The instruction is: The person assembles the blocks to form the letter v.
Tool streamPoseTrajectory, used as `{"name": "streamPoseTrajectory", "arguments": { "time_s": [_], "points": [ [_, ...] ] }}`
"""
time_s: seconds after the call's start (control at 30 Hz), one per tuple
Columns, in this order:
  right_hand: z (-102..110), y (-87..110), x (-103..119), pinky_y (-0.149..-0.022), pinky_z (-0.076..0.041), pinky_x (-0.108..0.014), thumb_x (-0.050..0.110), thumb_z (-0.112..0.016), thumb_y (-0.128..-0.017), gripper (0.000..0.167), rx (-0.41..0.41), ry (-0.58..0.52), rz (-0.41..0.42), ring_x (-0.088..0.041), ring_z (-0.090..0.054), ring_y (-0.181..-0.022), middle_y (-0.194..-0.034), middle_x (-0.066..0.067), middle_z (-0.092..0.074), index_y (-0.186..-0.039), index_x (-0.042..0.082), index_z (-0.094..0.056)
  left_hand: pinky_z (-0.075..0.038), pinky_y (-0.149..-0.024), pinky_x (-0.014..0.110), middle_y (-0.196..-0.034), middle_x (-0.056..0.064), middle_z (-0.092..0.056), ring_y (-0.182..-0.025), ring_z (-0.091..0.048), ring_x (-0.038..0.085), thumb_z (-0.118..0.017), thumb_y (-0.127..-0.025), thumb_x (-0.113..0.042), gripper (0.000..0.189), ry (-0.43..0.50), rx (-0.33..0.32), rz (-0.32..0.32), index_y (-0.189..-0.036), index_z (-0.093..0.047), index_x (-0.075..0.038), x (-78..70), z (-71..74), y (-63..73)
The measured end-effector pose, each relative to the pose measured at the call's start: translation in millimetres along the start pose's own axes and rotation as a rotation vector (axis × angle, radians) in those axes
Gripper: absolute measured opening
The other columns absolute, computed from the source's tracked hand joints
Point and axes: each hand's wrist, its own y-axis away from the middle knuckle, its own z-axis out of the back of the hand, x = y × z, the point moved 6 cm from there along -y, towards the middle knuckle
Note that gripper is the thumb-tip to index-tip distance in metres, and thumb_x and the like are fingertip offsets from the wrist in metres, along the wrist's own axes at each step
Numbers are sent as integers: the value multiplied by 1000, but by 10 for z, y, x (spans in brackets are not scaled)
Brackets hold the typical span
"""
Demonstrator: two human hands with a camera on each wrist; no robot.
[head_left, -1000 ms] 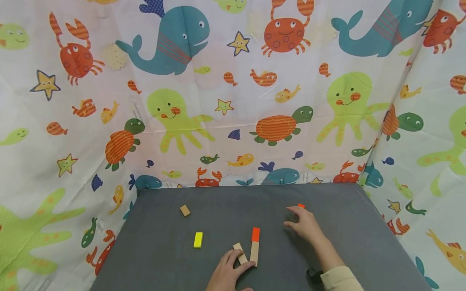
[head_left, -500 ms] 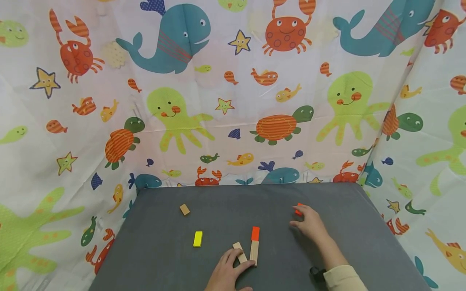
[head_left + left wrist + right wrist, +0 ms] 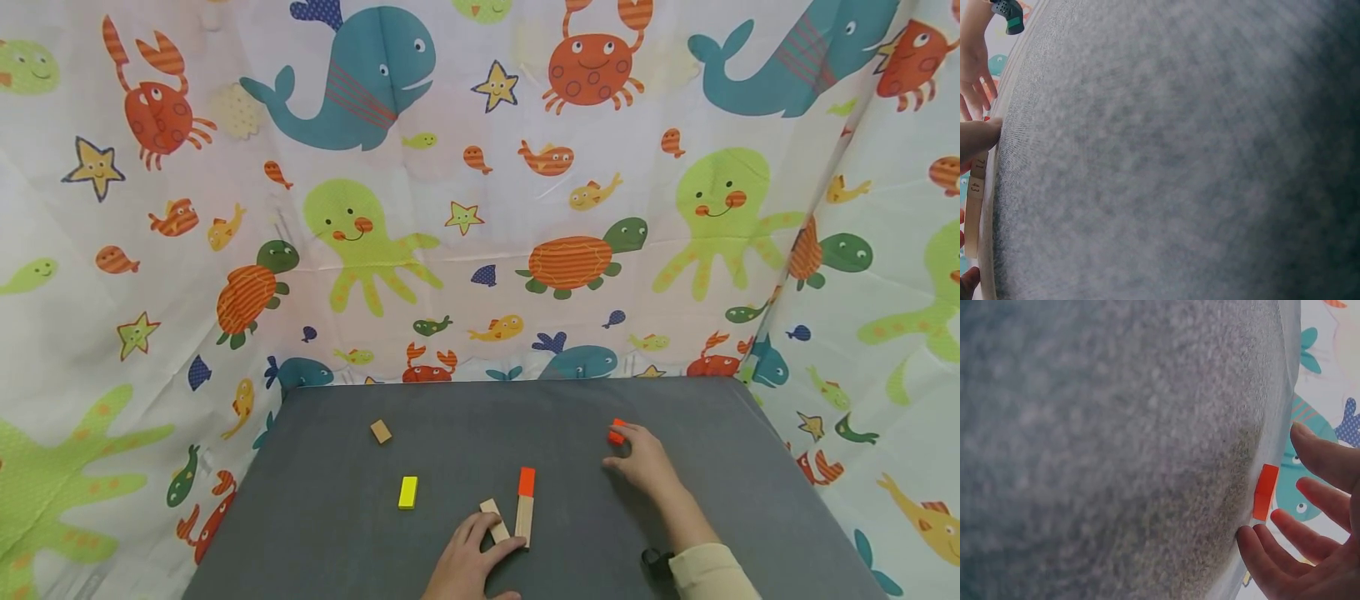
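Observation:
My left hand [image 3: 468,560] rests low at the middle of the table, its fingers on a slanted plain wooden block [image 3: 491,510]. Its thumb reaches the near end of a second plain wooden block [image 3: 524,521]. In the left wrist view, numbers show on the wooden blocks [image 3: 975,206] beside the thumb. A red block [image 3: 527,482] lies end to end with that second block. Farther right, my right hand [image 3: 647,468] hovers at another red block [image 3: 617,432], partly covering it. In the right wrist view the fingers are spread round this red block [image 3: 1265,492], the thumb apart from it.
A yellow block [image 3: 407,493] lies left of my left hand. Farther back sits a small wooden block [image 3: 381,432]. The grey cloth-covered table [image 3: 450,417] ends against a patterned curtain [image 3: 480,333]. A black strap-like object [image 3: 657,563] is at my right wrist.
My right hand has moved slightly right, so more of the far red block shows beside its fingers. My left hand stays on the wooden blocks.

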Motion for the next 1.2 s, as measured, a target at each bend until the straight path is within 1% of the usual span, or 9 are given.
{"name": "streamPoseTrajectory", "arguments": {
  "time_s": [0.23,0.37,0.73,1.0,1.2],
  "points": [
    [16,-67,-74,-108,-39,-67,20,-86,-80,74,26,18,-26,-55,-43,-132,-143,-35,-46,-141,-5,-53,-50,-102,53,-145,-5,-41,-130,-44,25,-49,-84,-82,63,-23,-30,-30,-142,-43,-59,-3,9,14],
    [32,-105,-107,-108,-39,-68,19,-86,-80,73,36,14,-33,-55,-43,-132,-143,-35,-46,-142,-3,-53,-50,-102,54,-145,-5,-41,-130,-44,25,-49,-83,-83,63,-17,-20,-26,-141,-43,-60,-7,-2,13],
    [62,-175,-139,-108,-39,-67,18,-84,-82,69,29,4,-10,-53,-45,-131,-141,-34,-50,-141,-2,-54,-49,-103,53,-145,-6,-41,-130,-43,24,-51,-83,-82,62,-15,-22,-22,-141,-43,-60,-22,16,8],
    [44,-214,-173,-108,-39,-67,13,-83,-82,64,8,11,8,-54,-43,-133,-145,-33,-46,-137,-5,-57,-49,-104,53,-146,-6,-40,-131,-42,25,-53,-82,-82,63,-15,-7,-10,-141,-43,-60,-15,9,1],
    [32,-232,-199,-107,-41,-65,12,-83,-82,60,-11,14,15,-51,-47,-131,-141,-31,-52,-135,-5,-58,-49,-104,54,-146,-5,-40,-131,-42,25,-53,-81,-83,64,-18,-1,-10,-141,-43,-60,-20,14,0]
  ]
}}
